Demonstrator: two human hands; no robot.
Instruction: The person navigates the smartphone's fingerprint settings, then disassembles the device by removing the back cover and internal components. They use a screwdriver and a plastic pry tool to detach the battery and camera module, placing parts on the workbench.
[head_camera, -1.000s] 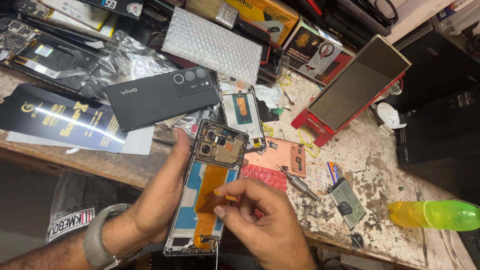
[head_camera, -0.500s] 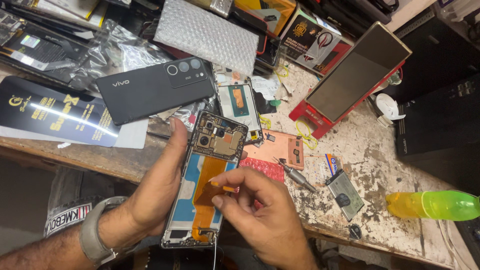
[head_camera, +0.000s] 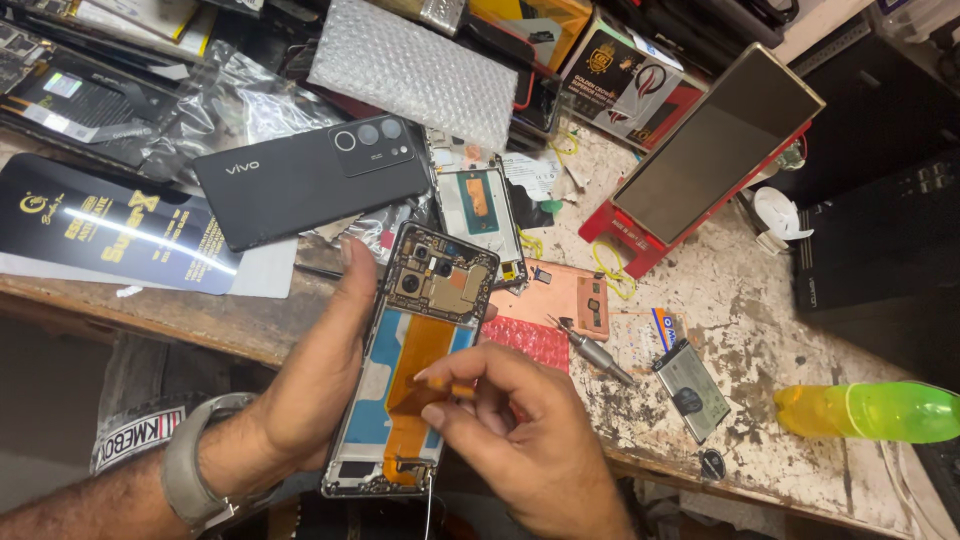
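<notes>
An opened phone with no back cover shows its camera board at the top and an orange flex sheet down the middle. My left hand grips its left edge and holds it tilted over the bench's front edge. My right hand rests on the phone's right side, thumb and forefinger pinching a small orange piece over the flex sheet. A grey watch sits on my left wrist.
A black phone back cover lies behind, beside a second opened frame. A screwdriver, a small battery-like part, a copper plate, a display on a red box, bubble wrap and a yellow-green bottle crowd the worn bench.
The phone and both hands keep the same grip. The view has drifted slightly, and my right fingers have shifted a little over the orange flex sheet.
</notes>
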